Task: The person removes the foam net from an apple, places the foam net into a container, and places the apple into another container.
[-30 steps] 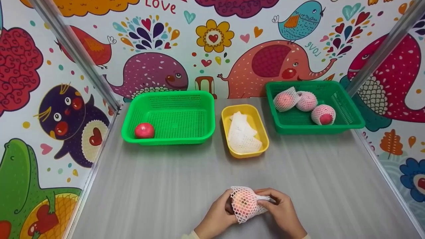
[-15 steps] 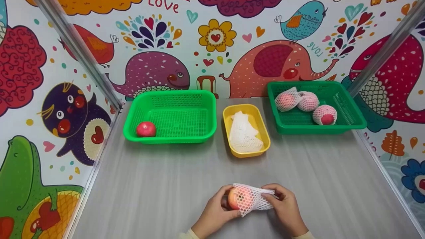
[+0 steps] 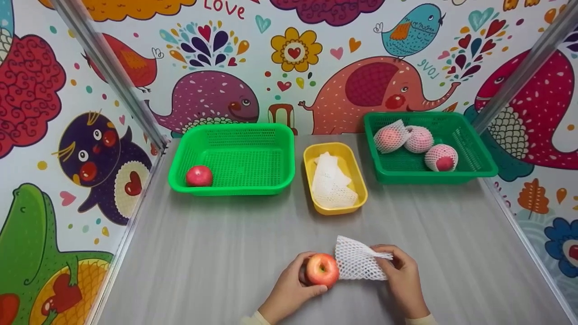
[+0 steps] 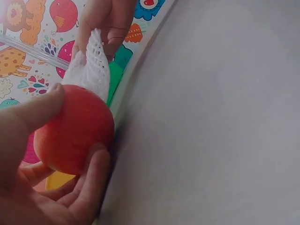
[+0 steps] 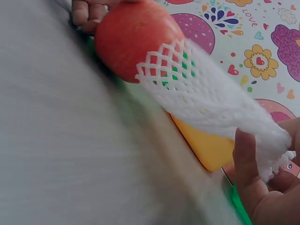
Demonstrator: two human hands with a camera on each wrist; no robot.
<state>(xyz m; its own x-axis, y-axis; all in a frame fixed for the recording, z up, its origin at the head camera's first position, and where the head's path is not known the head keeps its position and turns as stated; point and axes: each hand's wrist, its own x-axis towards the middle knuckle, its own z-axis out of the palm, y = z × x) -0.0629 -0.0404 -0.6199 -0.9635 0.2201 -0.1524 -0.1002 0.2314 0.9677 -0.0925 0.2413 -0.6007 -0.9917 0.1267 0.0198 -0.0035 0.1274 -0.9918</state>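
A bare red apple point(image 3: 322, 271) sits in the grip of my left hand point(image 3: 291, 284), thumb on one side and fingers round the other, stem end showing in the head view. My right hand point(image 3: 403, 276) pinches the gathered end of a white foam fruit net point(image 3: 359, 262). The net's wide mouth points at the apple, right beside it. In the left wrist view the apple point(image 4: 75, 129) fills the grasp, with the net point(image 4: 93, 70) behind it. The right wrist view shows the net point(image 5: 201, 89) stretching from my fingers toward the apple point(image 5: 138, 40).
At the back left, a bright green basket point(image 3: 232, 190) holds one red apple point(image 3: 199, 176). A yellow tray point(image 3: 338, 210) with white foam nets point(image 3: 332, 183) stands mid-table. The dark green basket point(image 3: 435, 177) at back right contains three netted fruits point(image 3: 441, 158). Patterned walls bound the grey table point(image 3: 226, 253).
The foam net has come off the apple as my right hand moved to the right with it. My left hand has kept its hold on the apple, now fully uncovered.
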